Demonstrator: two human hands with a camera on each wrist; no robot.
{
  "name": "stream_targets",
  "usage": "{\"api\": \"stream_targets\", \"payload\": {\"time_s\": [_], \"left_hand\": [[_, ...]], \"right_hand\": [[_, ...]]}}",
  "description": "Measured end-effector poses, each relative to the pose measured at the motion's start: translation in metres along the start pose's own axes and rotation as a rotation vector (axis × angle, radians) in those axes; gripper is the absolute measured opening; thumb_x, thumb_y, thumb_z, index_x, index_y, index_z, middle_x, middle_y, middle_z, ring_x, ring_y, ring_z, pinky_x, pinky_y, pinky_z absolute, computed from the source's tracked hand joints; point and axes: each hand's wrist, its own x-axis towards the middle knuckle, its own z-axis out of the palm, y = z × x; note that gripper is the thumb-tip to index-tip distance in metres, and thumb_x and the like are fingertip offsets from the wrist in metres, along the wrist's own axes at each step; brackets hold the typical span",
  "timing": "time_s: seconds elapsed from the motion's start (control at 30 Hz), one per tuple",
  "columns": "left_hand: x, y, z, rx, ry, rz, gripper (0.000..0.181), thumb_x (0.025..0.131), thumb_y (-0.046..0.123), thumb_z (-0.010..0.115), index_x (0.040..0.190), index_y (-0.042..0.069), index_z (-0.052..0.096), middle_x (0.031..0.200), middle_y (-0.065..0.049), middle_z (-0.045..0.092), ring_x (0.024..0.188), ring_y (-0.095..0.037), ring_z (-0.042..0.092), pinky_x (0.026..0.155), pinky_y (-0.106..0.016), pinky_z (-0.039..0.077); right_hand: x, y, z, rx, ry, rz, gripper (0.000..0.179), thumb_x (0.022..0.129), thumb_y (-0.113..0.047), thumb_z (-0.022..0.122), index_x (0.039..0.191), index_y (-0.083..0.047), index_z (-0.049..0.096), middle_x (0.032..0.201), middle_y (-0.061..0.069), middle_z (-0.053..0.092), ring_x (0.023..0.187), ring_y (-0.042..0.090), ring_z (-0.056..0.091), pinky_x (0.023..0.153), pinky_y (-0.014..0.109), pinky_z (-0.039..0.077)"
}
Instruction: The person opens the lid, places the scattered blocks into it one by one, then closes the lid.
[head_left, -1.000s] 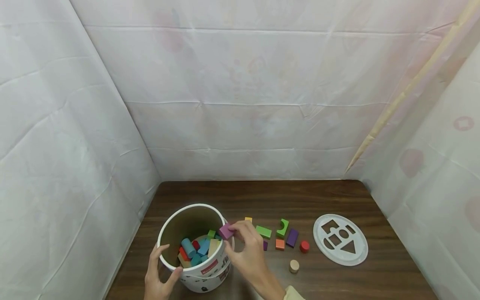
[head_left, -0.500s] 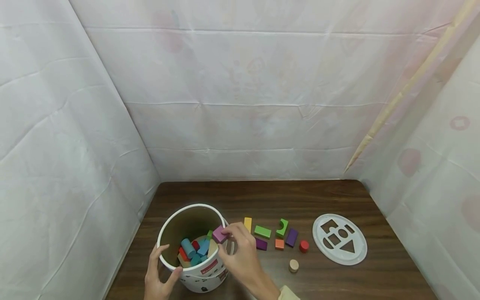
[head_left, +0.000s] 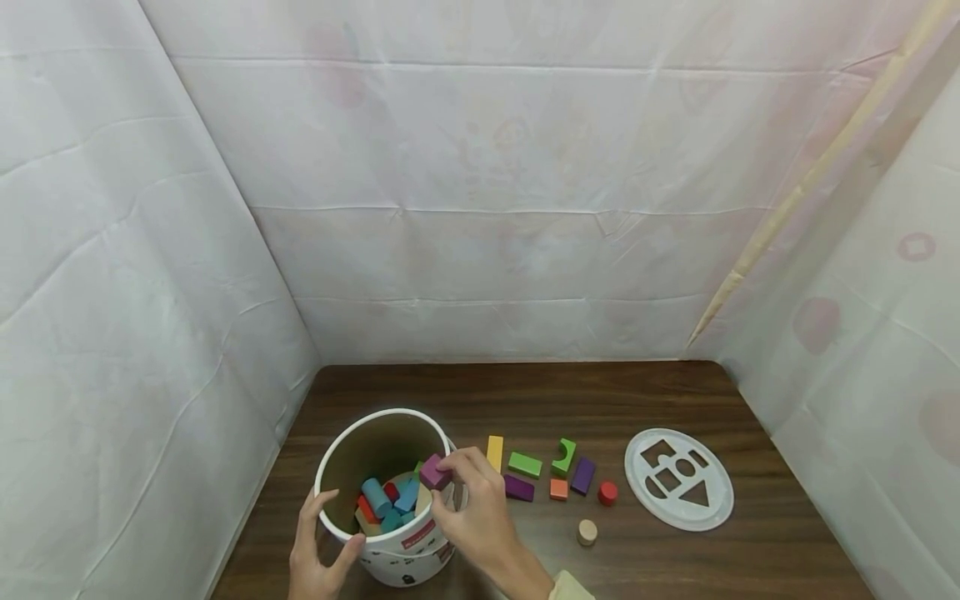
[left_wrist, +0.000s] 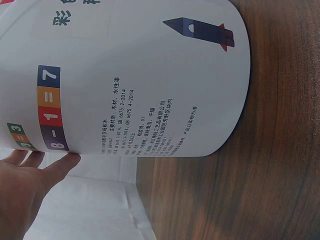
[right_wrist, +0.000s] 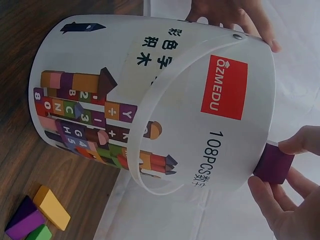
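A white printed bucket (head_left: 407,552) stands on the left of the table, its top open, with several coloured blocks inside. My left hand (head_left: 321,546) grips its near-left side, thumb and fingers spread at the rim; in the left wrist view, fingertips (left_wrist: 67,161) lie against the printed wall. Between thumb and fingers of my right hand (head_left: 480,508) is a purple block (head_left: 434,472), pinched over the right part of the bucket's opening. The right wrist view shows this purple block (right_wrist: 274,163) right at the rim, with the bucket's white handle (right_wrist: 145,125) hanging down the side.
Right of the bucket lie yellow (head_left: 495,452), green (head_left: 525,464), dark purple (head_left: 518,488), orange (head_left: 558,489) and red (head_left: 608,493) blocks, plus a plain wooden cylinder (head_left: 587,532). A white lid with shaped holes (head_left: 716,515) lies farther right. White sheets (head_left: 480,250) enclose the table.
My right hand has moved left with the purple block, from the bucket's right rim to over its opening. More of the yellow and dark purple blocks shows. My left hand stays put.
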Motion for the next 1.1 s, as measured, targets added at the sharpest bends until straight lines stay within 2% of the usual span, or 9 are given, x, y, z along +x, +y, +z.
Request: {"api": "stream_targets", "payload": {"time_s": [0.03, 0.07, 0.1, 0.17, 0.37, 0.6, 0.67, 0.83, 1.1], "left_hand": [[0.000, 0.000, 0.000, -0.002, 0.001, -0.001, 0.065, 0.077, 0.006, 0.077, 0.133, 0.010, 0.044, 0.147, -0.009, 0.031, 0.129, -0.028, 0.031, 0.104, -0.045, 0.036], [0.000, 0.000, 0.000, -0.001, 0.003, -0.002, 0.065, 0.077, 0.006, 0.077, 0.133, 0.011, 0.044, 0.147, -0.008, 0.031, 0.130, -0.023, 0.031, 0.105, -0.036, 0.036], [0.000, 0.000, 0.000, -0.004, 0.003, -0.003, 0.065, 0.077, 0.006, 0.077, 0.133, 0.010, 0.044, 0.147, -0.008, 0.031, 0.130, -0.023, 0.030, 0.105, -0.037, 0.036], [0.000, 0.001, 0.000, -0.016, 0.001, -0.002, 0.065, 0.077, 0.005, 0.077, 0.133, 0.010, 0.044, 0.147, -0.009, 0.031, 0.131, -0.025, 0.030, 0.102, -0.054, 0.036], [-0.001, 0.001, 0.001, -0.023, -0.001, -0.002, 0.065, 0.076, 0.005, 0.077, 0.133, 0.009, 0.044, 0.147, -0.010, 0.031, 0.129, -0.033, 0.031, 0.094, -0.064, 0.036], [-0.002, -0.001, 0.002, -0.024, 0.018, 0.020, 0.065, 0.076, 0.004, 0.077, 0.132, 0.008, 0.046, 0.148, -0.010, 0.031, 0.127, -0.004, 0.030, 0.092, -0.064, 0.038], [-0.002, -0.001, 0.001, -0.029, 0.019, 0.022, 0.065, 0.076, 0.003, 0.077, 0.132, 0.008, 0.046, 0.148, -0.010, 0.031, 0.129, -0.008, 0.029, 0.092, -0.065, 0.038], [-0.001, 0.001, 0.001, -0.037, -0.001, 0.027, 0.064, 0.078, 0.005, 0.076, 0.133, 0.008, 0.044, 0.149, -0.015, 0.028, 0.129, -0.040, 0.031, 0.090, -0.071, 0.034], [0.001, 0.000, -0.001, -0.040, -0.002, 0.035, 0.065, 0.077, 0.003, 0.075, 0.133, 0.007, 0.043, 0.149, -0.015, 0.027, 0.129, -0.042, 0.030, 0.090, -0.069, 0.035]], "right_hand": [[0.000, 0.000, 0.000, -0.001, -0.001, -0.001, 0.032, 0.068, 0.004, 0.075, 0.094, -0.010, 0.064, 0.097, 0.000, 0.058, 0.083, 0.011, 0.058, 0.069, 0.026, 0.056], [0.000, 0.000, 0.000, -0.002, 0.000, 0.000, 0.031, 0.068, 0.004, 0.075, 0.094, -0.009, 0.064, 0.097, 0.000, 0.058, 0.084, 0.011, 0.058, 0.069, 0.026, 0.057], [0.000, 0.000, 0.001, -0.001, -0.001, 0.003, 0.031, 0.068, 0.003, 0.075, 0.094, -0.009, 0.065, 0.097, 0.000, 0.058, 0.085, 0.011, 0.058, 0.071, 0.026, 0.057], [0.000, -0.001, 0.001, -0.008, -0.001, 0.003, 0.030, 0.068, 0.002, 0.075, 0.095, -0.008, 0.066, 0.098, 0.001, 0.058, 0.086, 0.012, 0.059, 0.073, 0.025, 0.057], [0.000, -0.001, 0.002, -0.025, -0.006, 0.018, 0.025, 0.070, 0.000, 0.076, 0.092, -0.008, 0.070, 0.099, 0.002, 0.059, 0.090, 0.014, 0.058, 0.078, 0.026, 0.056], [0.000, 0.001, 0.001, -0.031, 0.003, 0.022, 0.020, 0.070, 0.001, 0.076, 0.085, -0.010, 0.070, 0.097, -0.001, 0.059, 0.091, 0.013, 0.058, 0.080, 0.031, 0.056], [0.000, 0.002, 0.000, -0.027, 0.007, 0.016, 0.021, 0.070, 0.001, 0.075, 0.086, -0.011, 0.070, 0.096, -0.001, 0.059, 0.090, 0.013, 0.058, 0.078, 0.030, 0.056], [-0.002, 0.006, -0.004, -0.012, 0.035, -0.019, 0.024, 0.068, 0.005, 0.074, 0.085, -0.010, 0.069, 0.094, -0.001, 0.059, 0.083, 0.013, 0.058, 0.069, 0.027, 0.056], [-0.007, 0.009, -0.014, -0.030, 0.066, -0.006, 0.026, 0.066, 0.004, 0.076, 0.087, -0.008, 0.069, 0.094, -0.003, 0.059, 0.083, 0.012, 0.058, 0.068, 0.031, 0.057]]}}
